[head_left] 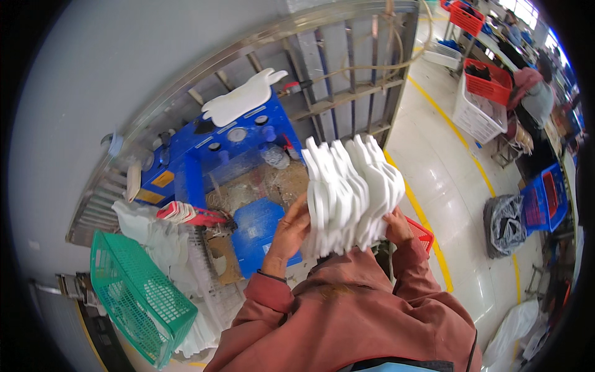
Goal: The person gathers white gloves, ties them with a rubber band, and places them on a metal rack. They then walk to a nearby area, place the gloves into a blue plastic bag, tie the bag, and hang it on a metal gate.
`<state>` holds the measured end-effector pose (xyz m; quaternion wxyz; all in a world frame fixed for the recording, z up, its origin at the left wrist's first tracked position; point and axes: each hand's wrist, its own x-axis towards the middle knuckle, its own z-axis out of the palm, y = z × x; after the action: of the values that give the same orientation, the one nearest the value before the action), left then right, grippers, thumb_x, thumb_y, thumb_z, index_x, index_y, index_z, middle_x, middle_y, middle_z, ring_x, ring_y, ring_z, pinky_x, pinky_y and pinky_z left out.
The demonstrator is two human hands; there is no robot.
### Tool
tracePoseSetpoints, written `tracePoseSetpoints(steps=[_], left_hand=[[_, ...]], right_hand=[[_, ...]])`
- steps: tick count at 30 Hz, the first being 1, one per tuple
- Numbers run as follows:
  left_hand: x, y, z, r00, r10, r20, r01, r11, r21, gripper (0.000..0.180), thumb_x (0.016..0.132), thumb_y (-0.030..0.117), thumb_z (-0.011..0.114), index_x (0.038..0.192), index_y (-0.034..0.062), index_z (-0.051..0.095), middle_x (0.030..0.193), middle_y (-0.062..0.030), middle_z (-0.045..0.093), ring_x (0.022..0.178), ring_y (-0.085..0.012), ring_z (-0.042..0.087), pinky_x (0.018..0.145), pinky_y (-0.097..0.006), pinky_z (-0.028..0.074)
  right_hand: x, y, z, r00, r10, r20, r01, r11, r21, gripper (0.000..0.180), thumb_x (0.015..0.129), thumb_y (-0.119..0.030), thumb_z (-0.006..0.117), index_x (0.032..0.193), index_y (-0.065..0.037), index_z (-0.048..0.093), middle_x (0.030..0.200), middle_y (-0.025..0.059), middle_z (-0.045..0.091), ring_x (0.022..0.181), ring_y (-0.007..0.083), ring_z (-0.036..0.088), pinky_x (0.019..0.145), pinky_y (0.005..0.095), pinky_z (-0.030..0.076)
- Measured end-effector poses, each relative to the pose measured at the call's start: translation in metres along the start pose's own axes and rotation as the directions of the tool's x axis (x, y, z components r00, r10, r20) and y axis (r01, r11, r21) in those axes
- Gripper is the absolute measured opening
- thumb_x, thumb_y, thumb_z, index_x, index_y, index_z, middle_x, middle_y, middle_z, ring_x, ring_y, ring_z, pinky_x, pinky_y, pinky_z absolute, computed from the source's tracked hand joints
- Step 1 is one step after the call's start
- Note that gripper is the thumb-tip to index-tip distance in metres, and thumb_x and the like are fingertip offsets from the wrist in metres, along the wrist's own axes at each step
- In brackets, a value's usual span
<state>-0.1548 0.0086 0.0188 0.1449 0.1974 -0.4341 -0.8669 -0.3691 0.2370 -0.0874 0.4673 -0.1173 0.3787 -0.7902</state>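
Note:
A thick stack of white, curvy-edged foam-like pieces point(353, 192) stands on edge between my two hands, in front of my chest. My left hand point(295, 224) presses on the stack's left side, its fingers partly hidden behind the pieces. On the right side, my right hand point(396, 226) grips the stack's lower edge. A similar flat white piece point(238, 101) lies on top of the blue machine point(248, 133) beyond my left hand. Below that machine, a blue plate point(257, 229) sits left of my left hand.
A green plastic basket point(139, 291) stands tilted at the lower left beside more white pieces point(180, 248). Red and white pieces point(192, 214) lie by the machine. A metal rail frame point(347, 56) runs behind. Yellow lines point(434, 229) mark the floor; a person point(533, 93) sits at far right among baskets.

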Motion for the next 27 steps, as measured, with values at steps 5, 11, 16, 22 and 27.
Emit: tracePoseSetpoints(steps=[5, 11, 16, 22, 27], left_hand=[[-0.034, -0.013, -0.010, 0.993, -0.117, 0.004, 0.117, 0.991, -0.070, 0.090, 0.086, 0.016, 0.072, 0.162, 0.0091, 0.026, 0.144, -0.0125, 0.055, 0.129, -0.0242, 0.055, 0.111, -0.038, 0.043], [-0.071, -0.012, -0.033, 0.981, -0.174, 0.091, 0.174, 0.985, 0.005, 0.085, 0.081, 0.025, 0.079, 0.151, 0.0005, 0.039, 0.136, -0.0111, 0.059, 0.122, -0.0222, 0.058, 0.105, -0.038, 0.047], [-0.103, 0.002, -0.060, 0.987, -0.147, 0.072, 0.135, 0.980, 0.145, 0.081, 0.080, 0.019, 0.081, 0.150, 0.0026, 0.042, 0.131, -0.0094, 0.061, 0.119, -0.0202, 0.059, 0.102, -0.036, 0.049], [-0.148, 0.027, -0.098, 0.998, -0.034, 0.044, 0.037, 0.997, -0.069, 0.077, 0.086, 0.017, 0.073, 0.152, 0.0037, 0.037, 0.135, -0.0094, 0.059, 0.121, -0.0201, 0.059, 0.103, -0.036, 0.048], [-0.196, 0.048, -0.118, 0.997, -0.002, 0.080, 0.022, 0.966, -0.258, 0.079, 0.088, 0.023, 0.070, 0.154, 0.0025, 0.033, 0.139, -0.0097, 0.057, 0.125, -0.0207, 0.056, 0.106, -0.035, 0.045]], right_hand=[[-0.015, 0.015, 0.006, 0.997, 0.066, 0.037, -0.067, 0.998, 0.009, 0.081, 0.084, -0.020, 0.079, 0.150, -0.001, 0.037, 0.141, 0.0122, 0.057, 0.127, 0.0270, 0.058, 0.107, 0.0437, 0.048], [-0.010, 0.032, 0.046, 0.991, 0.117, 0.068, -0.112, 0.991, -0.076, 0.076, 0.085, -0.019, 0.077, 0.148, 0.000, 0.040, 0.142, 0.0122, 0.057, 0.127, 0.0262, 0.058, 0.108, 0.0420, 0.047], [0.007, 0.046, 0.094, 0.991, 0.044, 0.125, -0.015, 0.975, -0.222, 0.077, 0.083, -0.021, 0.078, 0.146, 0.003, 0.041, 0.140, 0.0128, 0.058, 0.128, 0.0249, 0.057, 0.110, 0.0396, 0.043], [0.005, 0.067, 0.163, 0.997, -0.015, 0.075, 0.040, 0.940, -0.339, 0.082, 0.081, -0.026, 0.079, 0.148, 0.004, 0.041, 0.143, 0.0139, 0.057, 0.131, 0.0265, 0.055, 0.113, 0.0402, 0.040], [-0.005, 0.084, 0.199, 0.996, -0.003, 0.087, 0.039, 0.906, -0.421, 0.074, 0.082, -0.024, 0.072, 0.144, 0.004, 0.045, 0.137, 0.0139, 0.061, 0.128, 0.0267, 0.057, 0.110, 0.0397, 0.043]])
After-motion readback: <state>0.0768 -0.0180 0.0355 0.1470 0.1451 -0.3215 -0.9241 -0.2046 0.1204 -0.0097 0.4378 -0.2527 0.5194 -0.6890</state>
